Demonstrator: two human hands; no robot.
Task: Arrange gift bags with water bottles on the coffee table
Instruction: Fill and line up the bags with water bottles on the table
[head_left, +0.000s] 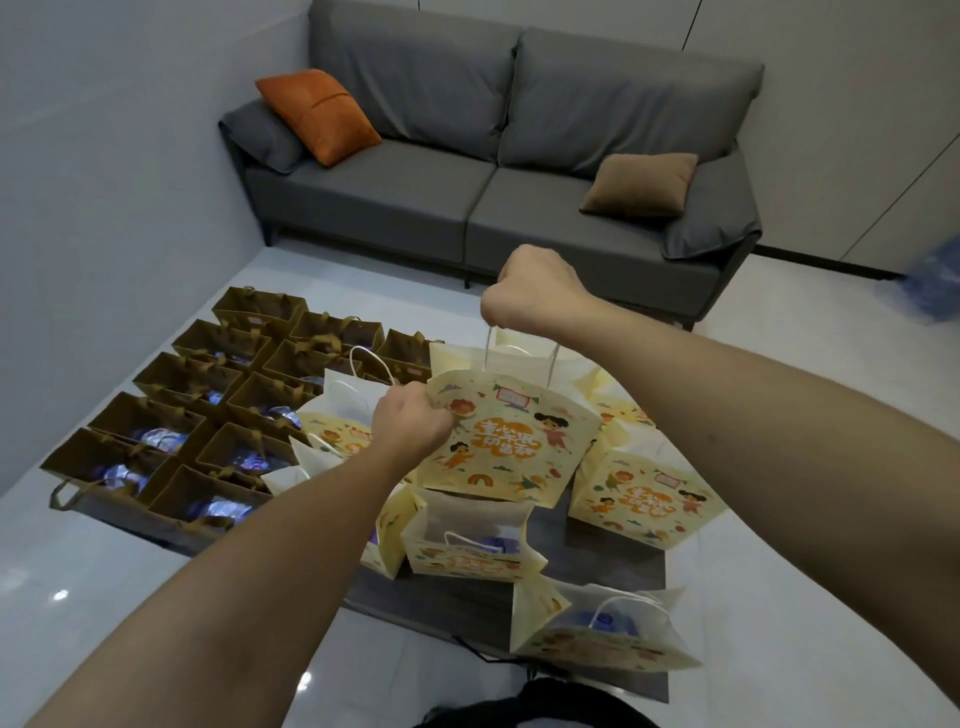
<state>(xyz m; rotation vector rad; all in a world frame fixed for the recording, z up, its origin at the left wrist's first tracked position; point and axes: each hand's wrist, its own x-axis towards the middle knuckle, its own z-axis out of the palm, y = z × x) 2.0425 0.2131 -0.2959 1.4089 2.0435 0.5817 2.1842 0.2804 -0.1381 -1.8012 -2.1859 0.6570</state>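
A pale yellow paper gift bag (506, 441) printed with cartoon children, a rainbow and large orange Chinese characters, too stylised to read with confidence, hangs above the dark grey coffee table (613, 545); a small pink label sits near its top edge, its writing too small to read. The right hand (530, 283) is fisted around the bag's white twisted-cord handles, directly above the bag. The left hand (413, 423) pinches the bag's upper left corner. On the coffee table beneath and around the held bag stand more yellow bags of the same print (644, 499), some showing blue-capped water bottles (605, 621) inside. On the left part of the coffee table stand rows of brown paper gift bags (208, 405) with bluish bottle wrapping visible inside. Beyond the coffee table stands a grey two-seat sofa (467, 192) with an orange cushion (317, 117) and a brown cushion (641, 184).
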